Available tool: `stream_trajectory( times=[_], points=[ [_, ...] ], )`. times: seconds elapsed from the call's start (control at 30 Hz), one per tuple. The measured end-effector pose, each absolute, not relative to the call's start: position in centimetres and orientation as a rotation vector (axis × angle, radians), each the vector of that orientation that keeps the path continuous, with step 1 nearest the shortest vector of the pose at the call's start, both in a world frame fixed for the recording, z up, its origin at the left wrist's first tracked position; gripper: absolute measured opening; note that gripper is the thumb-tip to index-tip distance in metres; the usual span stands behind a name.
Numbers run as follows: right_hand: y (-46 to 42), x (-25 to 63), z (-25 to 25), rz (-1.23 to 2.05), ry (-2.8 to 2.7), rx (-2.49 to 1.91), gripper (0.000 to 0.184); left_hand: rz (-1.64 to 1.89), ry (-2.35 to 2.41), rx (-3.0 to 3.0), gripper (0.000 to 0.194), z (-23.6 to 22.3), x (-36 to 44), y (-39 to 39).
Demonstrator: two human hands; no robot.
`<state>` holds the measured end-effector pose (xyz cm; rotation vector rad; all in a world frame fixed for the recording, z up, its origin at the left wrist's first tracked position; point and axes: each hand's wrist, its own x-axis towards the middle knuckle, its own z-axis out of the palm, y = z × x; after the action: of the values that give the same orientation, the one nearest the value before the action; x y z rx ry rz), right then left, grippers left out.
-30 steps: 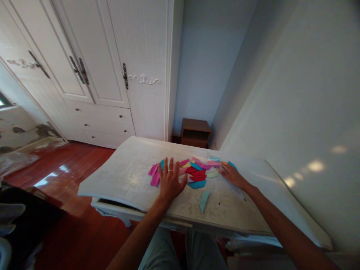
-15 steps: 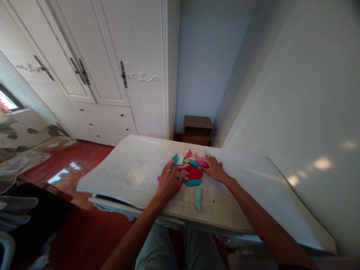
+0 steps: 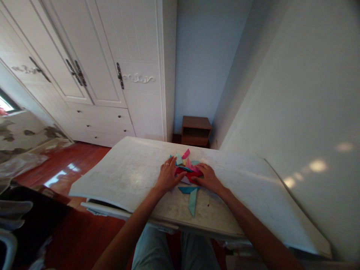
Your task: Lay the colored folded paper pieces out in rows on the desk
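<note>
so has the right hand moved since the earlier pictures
Yes, to the left. The right hand was clearly right of the brown cabinet in view; now it is roughly below the cabinet's right side, closer to the left hand.

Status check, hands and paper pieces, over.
Left hand and right hand cupped around bunched paper pieces. Pale green piece and blue piece outside, nearer the person. Nothing visibly blocking.

There are two hands [image 3: 167, 175], one ring [image 3: 167, 164], one table [image 3: 133, 165], one nightstand [image 3: 196, 122], four door handles [image 3: 120, 75], five drawer knobs [image 3: 119, 116] and overlapping paper pieces [image 3: 192, 203], too bunched to count.
</note>
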<state>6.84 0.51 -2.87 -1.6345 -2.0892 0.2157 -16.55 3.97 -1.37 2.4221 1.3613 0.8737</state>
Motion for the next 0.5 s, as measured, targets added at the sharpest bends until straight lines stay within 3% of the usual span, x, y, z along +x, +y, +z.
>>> stream_trajectory(
  times=[0.13,0.23,0.37,0.5],
  points=[
    [0.6,6.9,-2.9,0.193,-2.073,-1.507,0.052,0.6,1.413,2.382,0.096,-0.6,-16.0,5.4],
    [0.9,6.2,-3.2,0.177,-2.047,-1.507,0.058,0.536,1.353,2.452,0.077,-0.7,-15.7,5.8],
    [1.4,4.5,-3.5,0.188,-2.093,-1.621,0.092,0.642,1.368,2.445,0.047,-1.2,-15.8,5.7],
    [1.6,3.1,-3.1,0.185,-2.088,-1.675,0.085,0.732,1.339,2.417,0.033,-1.3,-16.1,5.6]
  ],
)
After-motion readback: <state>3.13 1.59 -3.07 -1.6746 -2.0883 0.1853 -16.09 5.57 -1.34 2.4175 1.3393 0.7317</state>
